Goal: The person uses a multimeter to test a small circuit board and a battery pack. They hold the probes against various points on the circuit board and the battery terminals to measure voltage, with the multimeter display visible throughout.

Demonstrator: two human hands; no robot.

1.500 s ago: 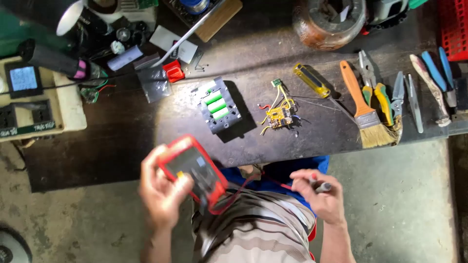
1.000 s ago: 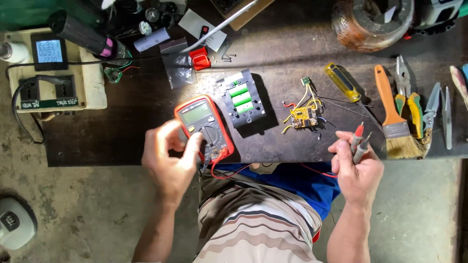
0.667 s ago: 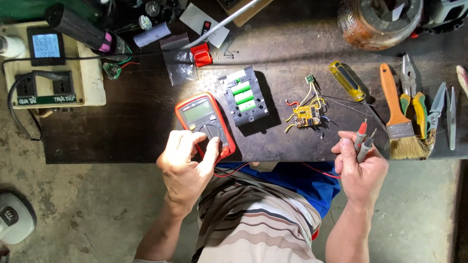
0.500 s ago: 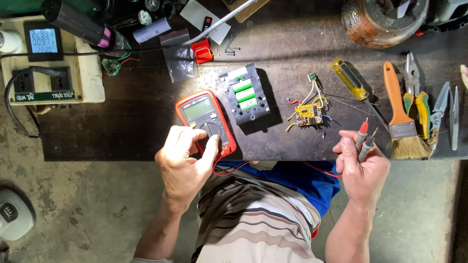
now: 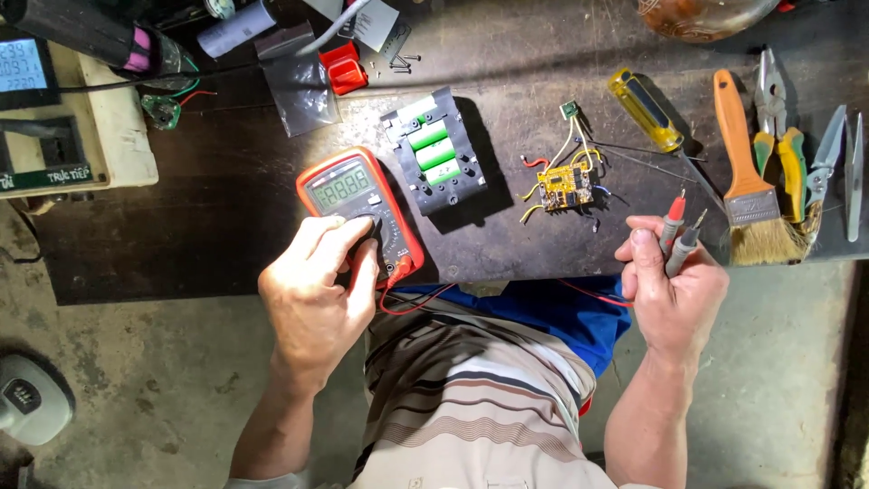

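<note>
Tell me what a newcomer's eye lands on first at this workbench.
First comes the red multimeter lying on the dark bench, with the left hand resting on its dial. The right hand holds two test probes upright near the bench edge. Between them lie a black battery holder with green cells and a small yellow circuit board trailing wires.

The multimeter [image 5: 362, 208] lies left of the battery holder [image 5: 434, 149]; circuit board [image 5: 565, 186] apparently right.
</note>
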